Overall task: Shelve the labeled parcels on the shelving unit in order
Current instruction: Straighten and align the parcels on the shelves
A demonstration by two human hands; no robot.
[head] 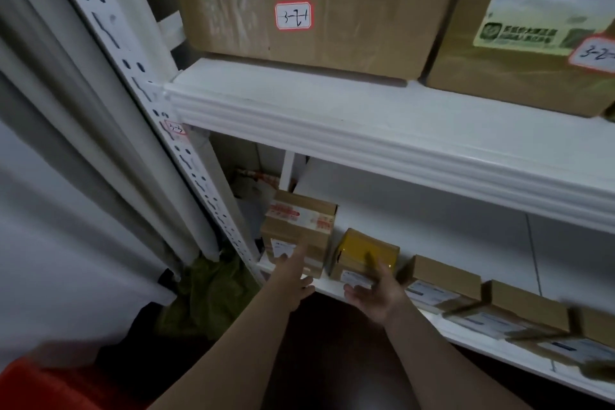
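- My left grip is spread, fingers straight at the brown taped parcel on the lower shelf's left end.
- My right grip is spread and empty before the yellow-taped parcel, farther right along that shelf.
- Both parcels look light and stiff; the tape looks slick, so I'd clasp bare cardboard sides.

The left hand touches taped parcel, right hand beside yellow parcel.
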